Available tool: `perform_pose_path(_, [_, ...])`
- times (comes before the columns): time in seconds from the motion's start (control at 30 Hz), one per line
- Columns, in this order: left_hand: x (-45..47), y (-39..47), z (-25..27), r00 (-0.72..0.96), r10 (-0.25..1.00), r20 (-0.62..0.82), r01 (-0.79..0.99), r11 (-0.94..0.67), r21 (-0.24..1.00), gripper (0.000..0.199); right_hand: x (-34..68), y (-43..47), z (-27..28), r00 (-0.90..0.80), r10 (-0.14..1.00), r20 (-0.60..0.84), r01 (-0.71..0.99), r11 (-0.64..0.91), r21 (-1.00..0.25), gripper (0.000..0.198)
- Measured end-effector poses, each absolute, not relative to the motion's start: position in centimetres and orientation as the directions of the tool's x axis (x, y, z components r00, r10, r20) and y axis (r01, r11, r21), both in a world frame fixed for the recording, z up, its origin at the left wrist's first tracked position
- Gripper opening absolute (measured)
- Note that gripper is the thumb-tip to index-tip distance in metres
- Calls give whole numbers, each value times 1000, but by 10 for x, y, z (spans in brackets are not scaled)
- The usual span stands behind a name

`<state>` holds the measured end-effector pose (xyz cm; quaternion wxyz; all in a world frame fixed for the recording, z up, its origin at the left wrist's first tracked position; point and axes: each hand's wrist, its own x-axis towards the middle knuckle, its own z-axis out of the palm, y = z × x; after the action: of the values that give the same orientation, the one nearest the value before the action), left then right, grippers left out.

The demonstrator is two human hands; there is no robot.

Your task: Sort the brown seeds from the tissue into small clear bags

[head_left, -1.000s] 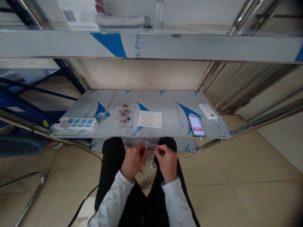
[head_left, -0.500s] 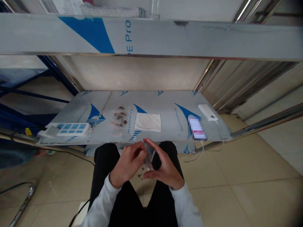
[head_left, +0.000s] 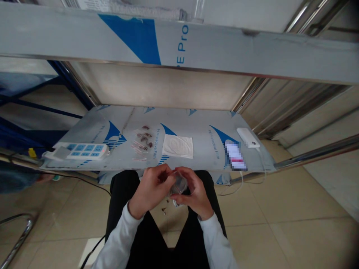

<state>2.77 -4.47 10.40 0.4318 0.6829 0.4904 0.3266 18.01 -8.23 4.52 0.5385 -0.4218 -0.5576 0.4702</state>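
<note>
A small clear plastic container (head_left: 180, 184) with a roundish opening sits above my lap, in front of the shelf edge. My right hand (head_left: 195, 192) is curled round its right side, thumb below and fingers above. Against its left side, my left hand (head_left: 154, 186) has thumb and fingers pinched together at the rim. Whatever lies between those fingertips is hidden. Something small and white shows under the container, too little of it visible to name.
On the film-covered shelf (head_left: 196, 119) lie a power strip (head_left: 89, 151), several small bags with dark pieces (head_left: 144, 140), a folded white cloth (head_left: 177, 146), a phone (head_left: 235, 155) and a white power bank (head_left: 248, 137). Small bits (head_left: 163, 211) lie on the floor. An upper beam (head_left: 224, 48) crosses ahead.
My right hand has closed from a wide, stretched grip to a curl round the container, which has tilted so its opening shows. My left hand stays pinched, and the view has shifted slightly.
</note>
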Motion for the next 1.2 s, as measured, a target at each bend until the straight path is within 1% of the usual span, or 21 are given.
perform_pose_path(0.1, [11,-39,87,241,969,47,365,-135,921,27,176,-67,37,24,984,178,-63,179,-982,52])
perform_pose_path(0.13, [2,-38,76,189,980,63,395,-135,909,30,178,-57,34,58,984,167,-44,169,-985,48])
perform_pose_path(0.17, [-10,-39,62,114,991,69,472,-115,874,29,181,-46,31,85,983,164,-4,165,-986,44])
perform_pose_path(0.2, [-21,-41,47,32,996,85,572,-88,815,29,186,-31,27,98,980,171,58,166,-984,43])
perform_pose_path(0.27, [-42,-49,15,-85,991,107,778,-1,628,35,199,3,23,60,978,201,257,180,-949,42])
perform_pose_path(0.3, [-50,-55,0,-153,983,97,850,80,521,41,206,21,22,1,981,194,405,177,-897,42])
perform_pose_path(0.33, [-57,-60,-12,-205,974,95,889,145,435,50,213,40,21,-69,984,165,583,174,-794,43])
perform_pose_path(0.37, [-62,-65,-21,-209,974,86,916,165,367,59,219,57,22,-144,984,110,747,180,-640,43])
perform_pose_path(0.4, [-66,-68,-27,-236,969,72,927,202,317,68,223,73,22,-206,978,44,846,201,-493,43])
perform_pose_path(0.43, [-70,-70,-31,-298,954,44,916,272,295,77,227,87,23,-242,970,-14,903,220,-369,43])
perform_pose_path(0.47, [-74,-70,-32,-377,926,-6,884,361,296,86,229,99,23,-265,962,-62,929,238,-283,42])
perform_pose_path(0.53, [-85,-66,-31,-527,837,-146,774,544,325,100,229,117,23,-280,952,-124,947,254,-195,41])
perform_pose_path(0.57, [-90,-62,-31,-560,799,-219,727,600,334,105,228,123,23,-286,945,-159,953,264,-147,42])
perform_pose_path(0.63, [-100,-56,-31,-555,777,-296,704,629,329,109,224,131,22,-299,927,-225,954,295,-55,42])
perform_pose_path(0.73, [-104,-50,-33,-567,785,-250,736,619,275,105,215,138,20,-323,897,-300,933,355,56,41])
perform_pose_path(0.83, [-99,-46,-33,-573,793,-205,757,608,240,100,205,141,20,-342,874,-345,903,408,136,40])
perform_pose_path(1.0, [-95,-42,-28,-566,793,-224,762,607,224,98,192,145,21,-375,842,-388,843,484,235,41])
perform_pose_path(1.2, [-91,-36,-25,-579,779,-241,756,624,199,93,182,152,29,-397,804,-443,766,556,323,41])
